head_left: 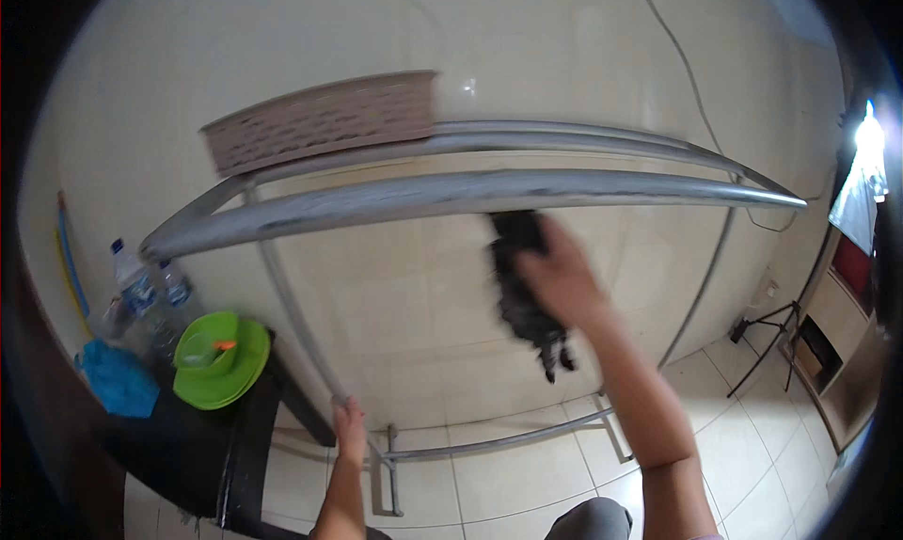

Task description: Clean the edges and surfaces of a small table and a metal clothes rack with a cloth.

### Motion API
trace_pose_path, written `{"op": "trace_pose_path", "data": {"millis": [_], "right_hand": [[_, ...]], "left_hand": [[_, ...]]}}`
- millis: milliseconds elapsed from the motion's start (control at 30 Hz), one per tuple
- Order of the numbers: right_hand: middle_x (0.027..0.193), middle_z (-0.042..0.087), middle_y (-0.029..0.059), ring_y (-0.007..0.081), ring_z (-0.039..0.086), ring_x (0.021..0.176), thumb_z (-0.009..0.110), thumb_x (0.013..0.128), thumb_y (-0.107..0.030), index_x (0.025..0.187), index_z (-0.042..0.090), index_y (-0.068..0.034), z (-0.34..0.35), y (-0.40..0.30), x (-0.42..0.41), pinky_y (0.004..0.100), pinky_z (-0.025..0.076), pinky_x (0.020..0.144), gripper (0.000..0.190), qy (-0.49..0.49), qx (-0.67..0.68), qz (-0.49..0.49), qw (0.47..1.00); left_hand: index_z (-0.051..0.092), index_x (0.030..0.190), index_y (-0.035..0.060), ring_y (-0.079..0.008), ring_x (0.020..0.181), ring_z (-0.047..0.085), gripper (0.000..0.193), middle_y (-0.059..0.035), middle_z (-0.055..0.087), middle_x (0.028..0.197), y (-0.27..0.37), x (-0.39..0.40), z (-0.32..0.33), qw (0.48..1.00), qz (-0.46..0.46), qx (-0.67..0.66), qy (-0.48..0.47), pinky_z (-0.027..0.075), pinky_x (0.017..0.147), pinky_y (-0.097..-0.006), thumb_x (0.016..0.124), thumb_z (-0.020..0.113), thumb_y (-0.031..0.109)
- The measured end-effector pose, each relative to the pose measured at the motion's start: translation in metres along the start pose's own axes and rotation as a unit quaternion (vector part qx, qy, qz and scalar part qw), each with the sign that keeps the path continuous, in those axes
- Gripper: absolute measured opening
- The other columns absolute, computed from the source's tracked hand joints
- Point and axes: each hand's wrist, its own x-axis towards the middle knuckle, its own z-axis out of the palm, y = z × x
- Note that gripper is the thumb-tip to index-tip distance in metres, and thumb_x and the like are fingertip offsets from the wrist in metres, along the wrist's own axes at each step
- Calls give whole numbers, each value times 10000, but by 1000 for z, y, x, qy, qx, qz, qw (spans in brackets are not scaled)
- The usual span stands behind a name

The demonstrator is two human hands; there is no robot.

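A grey metal tube rack stands before me against the wall. My right hand is closed around a black cloth-like item, blurred, just below the rack's front top rail; its dangling lower end has finger-like tips. Whether it touches the rail I cannot tell. My left hand grips the rack's left upright low down, near the bottom bar. A pinkish-brown perforated plastic basket rests at the rack's upper left.
At left, a black table holds green plastic dishes, plastic bottles and a blue bag. A black tripod stands at right beside a wooden cabinet. A cable hangs along the wall.
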Motion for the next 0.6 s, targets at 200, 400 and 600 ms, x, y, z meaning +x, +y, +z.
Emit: {"op": "trace_pose_path", "data": {"millis": [200,400,600], "right_hand": [[1106,451,231,415,421,1036,580,766,-84,1158,414,20,202,-95,26,453,350,896,438,8,158,-154,975],[1116,471,238,392,453,1049,562,788,-92,1202,383,44,271,-119,10,418,344,928,471,130,254,-97,953],[1134,494,203,332,480,1069,547,817,-95,1215,371,52,304,-50,-89,367,339,951,459,29,283,-14,959]], "left_hand": [[337,1259,-1,-312,978,562,447,-193,573,1033,13,-8,-4,993,3,75,-88,415,848,-370,894,481,211],[390,1241,14,-339,1131,463,516,-244,503,1148,40,-23,-11,990,120,69,-15,379,925,-406,783,608,108],[524,1044,-19,-321,1031,528,363,-195,579,1006,17,-13,-5,987,124,49,-89,407,883,-398,718,655,74]]}}
